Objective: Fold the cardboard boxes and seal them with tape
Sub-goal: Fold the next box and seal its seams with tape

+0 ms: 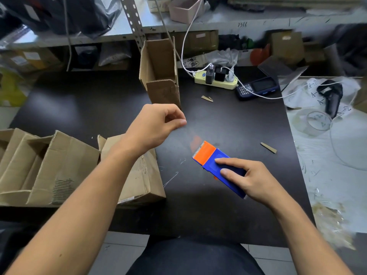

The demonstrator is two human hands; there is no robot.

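Your right hand (252, 179) grips the tape dispenser (218, 165); your left hand (155, 126) pinches the clear tape (188, 133). An upright box (160, 72) stands open at the desk's (79, 108) far edge.

"A-2" on white plastic bag (317, 90), "7316" on shelf edge (258, 24)

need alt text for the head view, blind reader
A person's right hand grips a blue and orange tape dispenser over a dark table, while the left hand pinches the clear tape end. A narrow cardboard box stands upright behind.
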